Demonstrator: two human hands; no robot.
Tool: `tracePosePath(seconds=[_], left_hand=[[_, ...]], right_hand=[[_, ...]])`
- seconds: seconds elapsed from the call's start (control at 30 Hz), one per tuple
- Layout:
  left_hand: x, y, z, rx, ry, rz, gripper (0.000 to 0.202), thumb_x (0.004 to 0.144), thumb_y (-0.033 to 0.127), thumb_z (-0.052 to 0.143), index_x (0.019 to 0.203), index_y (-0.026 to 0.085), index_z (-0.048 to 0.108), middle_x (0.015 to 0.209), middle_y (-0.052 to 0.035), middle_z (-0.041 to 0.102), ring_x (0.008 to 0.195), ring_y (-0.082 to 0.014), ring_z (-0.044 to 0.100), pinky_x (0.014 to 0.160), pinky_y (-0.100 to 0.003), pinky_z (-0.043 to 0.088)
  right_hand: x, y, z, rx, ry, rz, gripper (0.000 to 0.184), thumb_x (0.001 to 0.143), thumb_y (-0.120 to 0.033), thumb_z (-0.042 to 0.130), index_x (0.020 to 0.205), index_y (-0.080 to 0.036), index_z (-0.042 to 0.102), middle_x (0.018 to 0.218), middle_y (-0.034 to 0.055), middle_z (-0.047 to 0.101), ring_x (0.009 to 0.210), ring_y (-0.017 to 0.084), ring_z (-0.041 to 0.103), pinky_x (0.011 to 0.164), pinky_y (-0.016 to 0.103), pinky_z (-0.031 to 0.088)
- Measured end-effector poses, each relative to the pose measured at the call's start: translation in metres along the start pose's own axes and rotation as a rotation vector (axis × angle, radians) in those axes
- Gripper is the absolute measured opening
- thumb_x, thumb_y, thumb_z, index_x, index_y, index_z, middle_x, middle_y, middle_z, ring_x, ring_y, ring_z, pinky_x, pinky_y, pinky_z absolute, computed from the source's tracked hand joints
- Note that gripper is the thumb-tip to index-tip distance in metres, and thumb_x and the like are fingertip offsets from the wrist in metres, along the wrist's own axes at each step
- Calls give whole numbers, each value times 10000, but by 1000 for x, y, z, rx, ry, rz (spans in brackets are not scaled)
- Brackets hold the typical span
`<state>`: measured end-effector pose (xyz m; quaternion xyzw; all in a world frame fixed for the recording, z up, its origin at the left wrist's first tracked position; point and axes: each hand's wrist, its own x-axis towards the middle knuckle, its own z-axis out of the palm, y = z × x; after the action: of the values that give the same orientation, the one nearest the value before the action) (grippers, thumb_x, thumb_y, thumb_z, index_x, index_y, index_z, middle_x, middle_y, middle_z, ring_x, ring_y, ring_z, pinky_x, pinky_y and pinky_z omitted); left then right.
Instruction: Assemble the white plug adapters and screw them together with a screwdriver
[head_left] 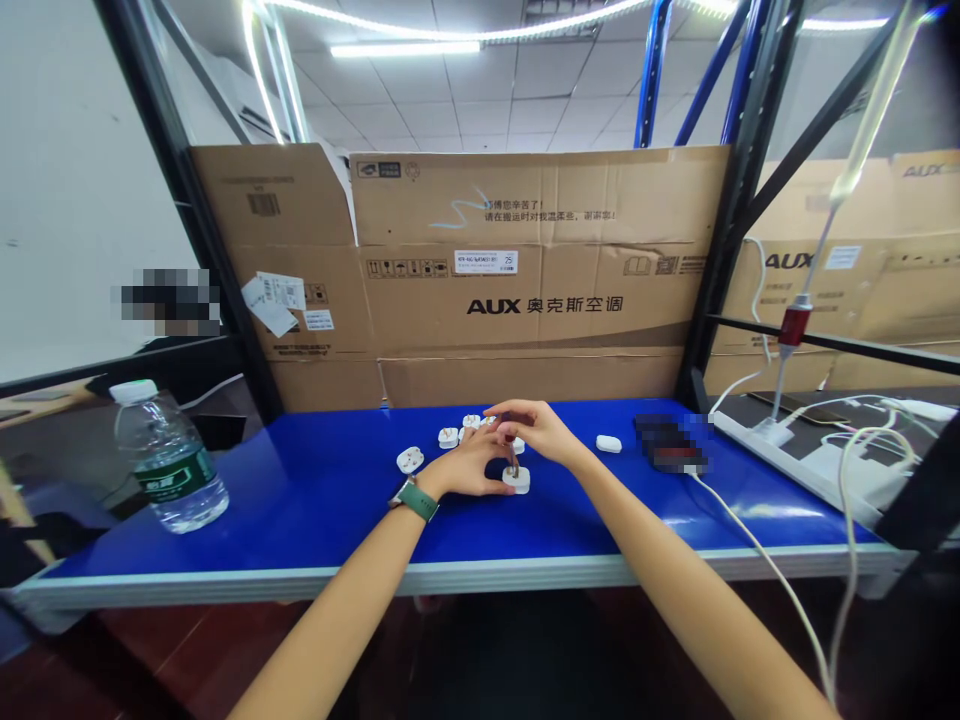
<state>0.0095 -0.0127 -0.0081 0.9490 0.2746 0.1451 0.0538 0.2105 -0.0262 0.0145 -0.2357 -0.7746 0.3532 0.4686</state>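
Observation:
A small white plug (516,482) sits on the blue tabletop, steadied at its edge by the thumb and fingers of my left hand (474,465). Above it, my right hand (541,432) pinches a thin screwdriver (513,458), held upright with its lower end at the plug; the handle is mostly hidden by my fingers. Behind my hands are several more white plugs (448,437), some partly covered. One white plug (410,460) lies apart, left of my left wrist. To the right of my right hand rests a smooth white oval piece (608,443).
A water bottle (176,470) stands at the table's left end. On the right lie a blurred dark phone-like device (667,443) and its white cable (757,545), near a white power strip (795,470). A cardboard panel (540,300) closes the back; a person sits beyond the left frame.

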Motion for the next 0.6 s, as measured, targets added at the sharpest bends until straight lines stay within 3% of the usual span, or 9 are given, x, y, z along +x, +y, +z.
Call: tracePosePath(seconds=[0.23,0.4,0.5,0.6], left_hand=[[1,2,0,-3,-6,-9,423,782,568,766,1071,262,717,1329,-71,614,1405,-349,387,1207,-513,183],[0,2,-3,32,5,-7,383,783,550,766,1028,260,711,1268,-60,627,1340,-338,424,1172,-502,213],[-3,2,-10,100,20,-18,379,772,554,769,1003,259,715,1207,-55,626,1222,-320,473,1091,-484,288],[-8,-3,-17,168,18,-40,335,774,522,768,984,263,724,1172,-51,611,1159,-300,477,1021,-446,325]], right_hand=[[1,1,1,-185,116,6,327,843,-369,719,1120,-199,758,904,59,759,788,211,688,708,322,562],[3,5,4,-134,172,7,379,840,-411,723,1156,-201,729,888,56,739,752,197,674,692,310,547],[6,10,-1,-24,347,-19,465,899,-469,638,1270,-190,617,877,48,705,661,160,636,629,281,517],[6,15,-15,-65,545,-16,434,1003,-510,427,1288,-197,527,841,24,647,590,131,561,571,251,458]])
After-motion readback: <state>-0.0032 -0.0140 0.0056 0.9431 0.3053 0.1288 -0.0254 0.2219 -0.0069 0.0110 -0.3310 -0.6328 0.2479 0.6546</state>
